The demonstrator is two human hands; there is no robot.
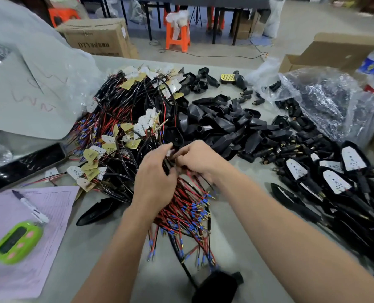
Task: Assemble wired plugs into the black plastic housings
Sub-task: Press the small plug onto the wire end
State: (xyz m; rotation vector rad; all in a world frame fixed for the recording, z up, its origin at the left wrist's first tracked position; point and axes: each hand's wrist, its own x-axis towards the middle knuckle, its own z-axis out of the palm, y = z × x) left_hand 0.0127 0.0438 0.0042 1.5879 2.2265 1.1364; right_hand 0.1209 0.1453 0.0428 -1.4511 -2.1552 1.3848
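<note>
Head view: left hand (pixel 154 180) and right hand (pixel 198 158) meet with fingers curled, each pinching strands of the tangled bundle of red and black wires with blue-sleeved plugs (pixel 188 213); which strand is too blurred to tell. A teardrop-shaped black plastic housing (pixel 175 136) lies just beyond the fingertips. Risk: pulling one lead drags snagged neighbours, scattering the bundle or straining a plug's joint.

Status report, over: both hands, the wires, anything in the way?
Left hand and right hand both grip the wire bundle. Black housings piled just behind. Tangled wires all around.
</note>
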